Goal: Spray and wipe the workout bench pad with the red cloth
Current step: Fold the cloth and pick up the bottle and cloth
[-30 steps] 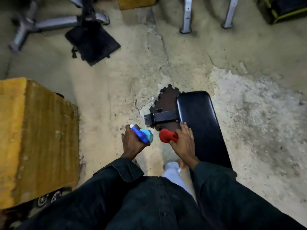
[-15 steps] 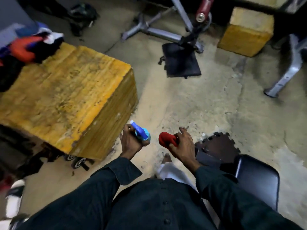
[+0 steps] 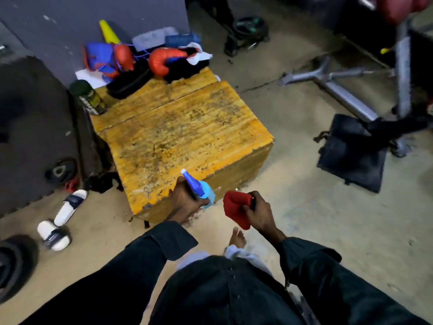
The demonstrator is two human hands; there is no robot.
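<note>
My left hand [image 3: 185,202] grips a light blue spray bottle [image 3: 206,194] with a darker blue nozzle that points up and to the left. It hovers at the near corner of a yellow wooden box [image 3: 178,137]. My right hand [image 3: 260,213] is closed around a bunched red cloth [image 3: 235,208], held above the concrete floor just right of the bottle. The workout bench pad is out of view in this frame.
Boxing gloves [image 3: 161,59], a yellow cone [image 3: 109,31] and a dark can [image 3: 90,97] lie at the box's far end. White slides [image 3: 62,219] sit on the floor at left. A grey metal stand [image 3: 339,90] and a black mat [image 3: 351,153] are at right. My bare foot [image 3: 237,238] shows below my hands.
The view has swung left, away from the black bench pad, which has left the frame. The yellow box now fills the middle. Both hands keep hold of the bottle and the cloth.
</note>
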